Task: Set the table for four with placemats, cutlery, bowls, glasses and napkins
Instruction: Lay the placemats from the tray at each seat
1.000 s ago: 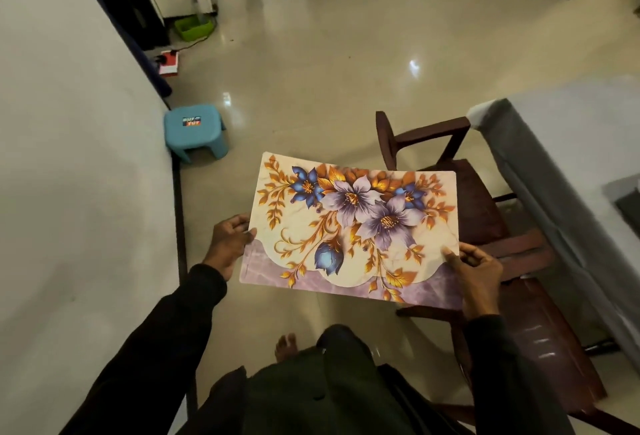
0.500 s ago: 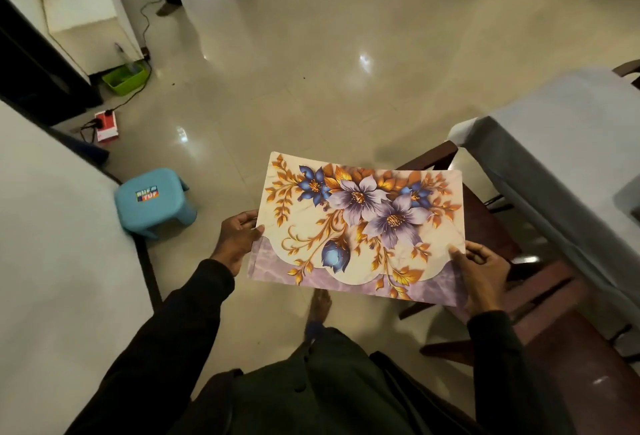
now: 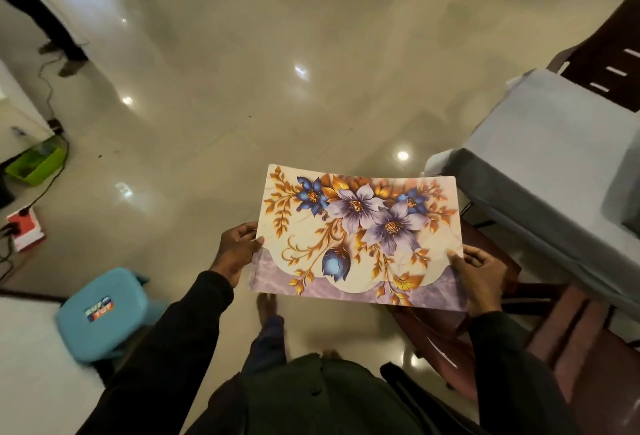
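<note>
Floral placemat [image 3: 356,237] held flat in the air over the floor, just left of the grey-covered table [image 3: 540,143]. Left hand [image 3: 239,247] pinches its left edge, right hand [image 3: 478,271] grips its right edge. Wooden chair [image 3: 561,327] sits below right.

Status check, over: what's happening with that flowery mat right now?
Left hand and right hand pinch floral placemat by its side edges. Placemat airborne, not yet on grey-covered table. Wooden chair beside table, below placemat's right end.
</note>
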